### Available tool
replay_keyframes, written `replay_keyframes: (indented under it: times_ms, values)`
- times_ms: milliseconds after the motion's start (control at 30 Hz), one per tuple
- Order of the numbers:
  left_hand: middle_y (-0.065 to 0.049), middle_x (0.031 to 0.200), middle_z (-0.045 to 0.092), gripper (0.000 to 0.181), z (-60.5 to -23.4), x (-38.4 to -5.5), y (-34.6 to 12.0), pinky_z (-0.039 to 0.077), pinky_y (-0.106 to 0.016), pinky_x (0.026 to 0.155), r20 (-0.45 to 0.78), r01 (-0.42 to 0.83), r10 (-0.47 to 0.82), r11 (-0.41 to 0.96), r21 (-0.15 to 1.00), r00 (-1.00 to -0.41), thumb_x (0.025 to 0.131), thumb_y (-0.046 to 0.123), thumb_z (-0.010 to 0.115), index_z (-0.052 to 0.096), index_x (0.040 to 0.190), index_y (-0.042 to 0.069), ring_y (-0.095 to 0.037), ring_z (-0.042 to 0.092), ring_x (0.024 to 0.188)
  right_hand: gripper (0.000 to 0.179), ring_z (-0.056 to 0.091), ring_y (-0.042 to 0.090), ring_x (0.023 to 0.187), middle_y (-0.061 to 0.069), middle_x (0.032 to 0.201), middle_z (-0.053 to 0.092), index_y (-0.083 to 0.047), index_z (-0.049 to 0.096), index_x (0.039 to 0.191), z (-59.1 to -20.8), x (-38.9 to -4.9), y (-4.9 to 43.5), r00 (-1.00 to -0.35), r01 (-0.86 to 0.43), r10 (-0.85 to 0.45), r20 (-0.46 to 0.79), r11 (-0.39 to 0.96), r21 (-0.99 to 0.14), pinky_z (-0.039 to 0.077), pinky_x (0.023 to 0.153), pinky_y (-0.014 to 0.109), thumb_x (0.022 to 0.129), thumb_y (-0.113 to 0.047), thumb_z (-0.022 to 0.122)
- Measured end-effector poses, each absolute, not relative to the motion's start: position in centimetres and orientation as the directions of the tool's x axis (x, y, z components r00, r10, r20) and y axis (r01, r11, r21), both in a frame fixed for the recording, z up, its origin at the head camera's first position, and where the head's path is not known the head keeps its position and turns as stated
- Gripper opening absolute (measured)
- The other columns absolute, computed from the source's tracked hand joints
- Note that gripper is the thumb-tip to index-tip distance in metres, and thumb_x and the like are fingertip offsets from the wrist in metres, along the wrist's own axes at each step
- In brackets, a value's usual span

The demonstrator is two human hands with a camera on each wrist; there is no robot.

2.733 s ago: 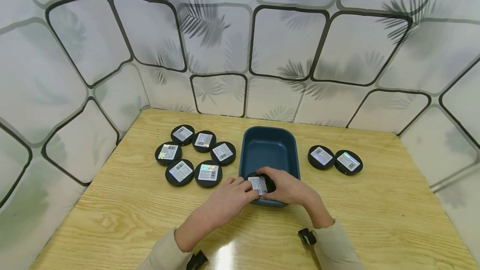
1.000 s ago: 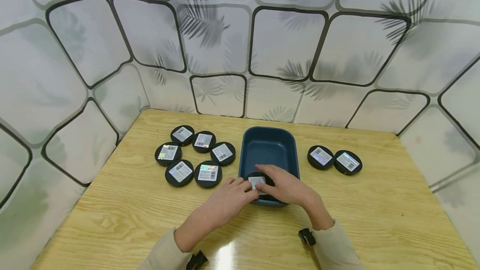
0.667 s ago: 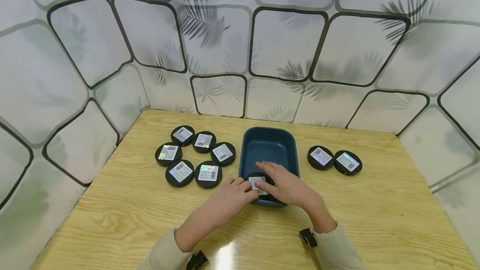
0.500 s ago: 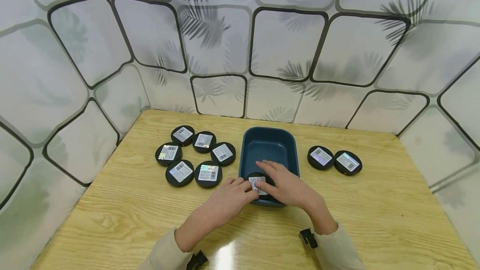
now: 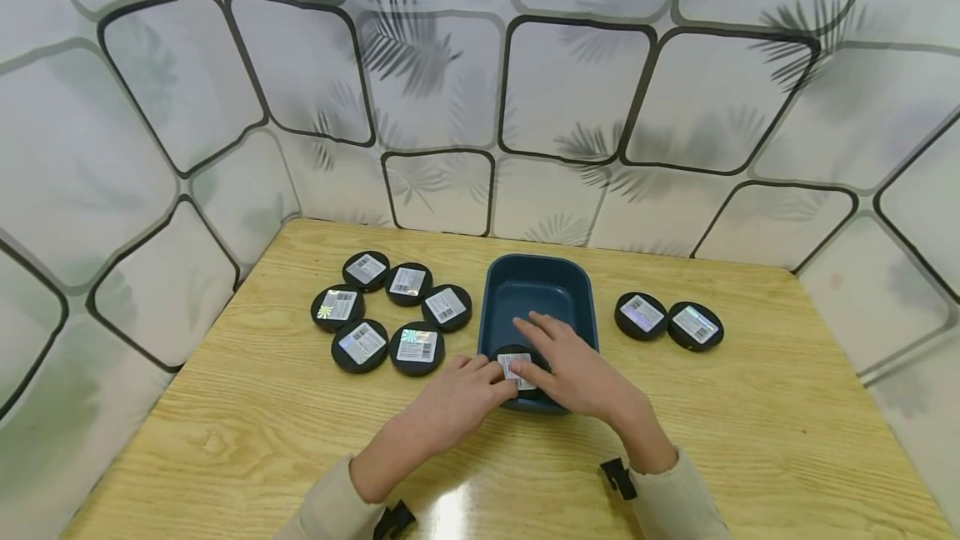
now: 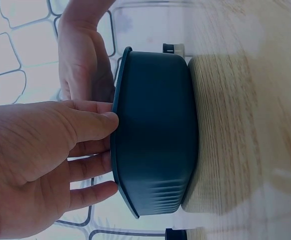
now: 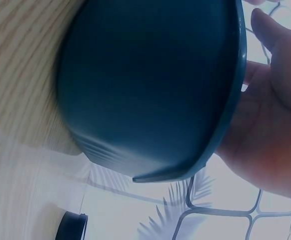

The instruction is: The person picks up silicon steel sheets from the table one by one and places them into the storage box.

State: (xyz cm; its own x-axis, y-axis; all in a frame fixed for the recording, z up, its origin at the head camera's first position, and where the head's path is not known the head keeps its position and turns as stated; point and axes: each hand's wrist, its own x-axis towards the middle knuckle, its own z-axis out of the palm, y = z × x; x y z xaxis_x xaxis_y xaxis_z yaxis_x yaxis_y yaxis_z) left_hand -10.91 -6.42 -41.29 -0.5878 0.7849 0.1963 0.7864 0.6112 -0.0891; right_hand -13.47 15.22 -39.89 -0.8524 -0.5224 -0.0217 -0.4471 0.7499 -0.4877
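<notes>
Head view: disc [image 5: 513,357] sits in the tray's [image 5: 528,300] near end, right grip [image 5: 576,369] spread over it, left grip [image 5: 459,398] at the rim [image 5: 540,408], can't tell if pinching; fingers catching there could drag the tray.

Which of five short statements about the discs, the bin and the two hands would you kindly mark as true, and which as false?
1. Six black discs lie left of the blue bin. True.
2. Three discs lie right of the bin. False: two discs lie there.
3. The bin is empty. False: a labelled disc is at its near end.
4. In the head view, the right hand has its thumb over part of that disc's label. True.
5. The left hand is at the bin's far end. False: it is by the near left corner.
</notes>
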Motion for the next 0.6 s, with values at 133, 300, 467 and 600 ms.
replay_keyframes:
  times_ms: [133, 300, 467, 600]
  values:
    - [0.003, 0.107, 0.066, 0.015, -41.2, -10.9, -6.4, 0.050, -0.035, 0.086, 0.185, 0.787, 0.783, 0.613, -0.071, -0.594, 0.096, 0.020, 0.062, 0.068, 0.109, 0.023, -0.015, 0.060, 0.095, 0.066, 0.025, 0.046, 0.145, 0.023, 0.158, 0.029, -0.009, 0.035, 0.154, -40.1, -13.6, 15.5, -0.861, -0.460, -0.508, 0.020, 0.763, -0.453, 0.031, 0.110, 0.062, 0.101, -0.045, 0.053]
    - [0.003, 0.108, 0.067, 0.015, -41.2, -11.0, -6.3, 0.050, -0.035, 0.086, 0.177, 0.784, 0.779, 0.618, -0.056, -0.602, 0.096, 0.020, 0.063, 0.069, 0.110, 0.023, -0.016, 0.061, 0.096, 0.067, 0.022, 0.048, 0.145, 0.024, 0.158, 0.027, -0.009, 0.035, 0.154, -40.1, -13.9, 16.2, -0.879, -0.440, -0.475, 0.043, 0.774, -0.456, 0.030, 0.109, 0.065, 0.100, -0.045, 0.054]
    - [0.004, 0.104, 0.066, 0.015, -41.3, -10.9, -6.3, 0.050, -0.034, 0.084, 0.198, 0.786, 0.777, 0.617, -0.052, -0.597, 0.094, 0.018, 0.065, 0.069, 0.107, 0.024, -0.015, 0.061, 0.094, 0.069, 0.016, 0.051, 0.146, 0.026, 0.160, 0.021, -0.007, 0.032, 0.155, -39.9, -14.2, 17.3, -0.897, -0.406, -0.438, 0.052, 0.773, -0.489, 0.027, 0.108, 0.068, 0.101, -0.043, 0.055]
    - [0.004, 0.101, 0.065, 0.015, -41.3, -10.9, -6.4, 0.050, -0.033, 0.084, 0.198, 0.787, 0.778, 0.615, -0.047, -0.596, 0.093, 0.016, 0.066, 0.070, 0.107, 0.024, -0.015, 0.060, 0.092, 0.070, 0.014, 0.052, 0.145, 0.027, 0.160, 0.018, -0.007, 0.030, 0.156, -39.7, -14.5, 18.4, -0.912, -0.383, -0.407, 0.057, 0.792, -0.476, 0.024, 0.109, 0.069, 0.101, -0.042, 0.054]
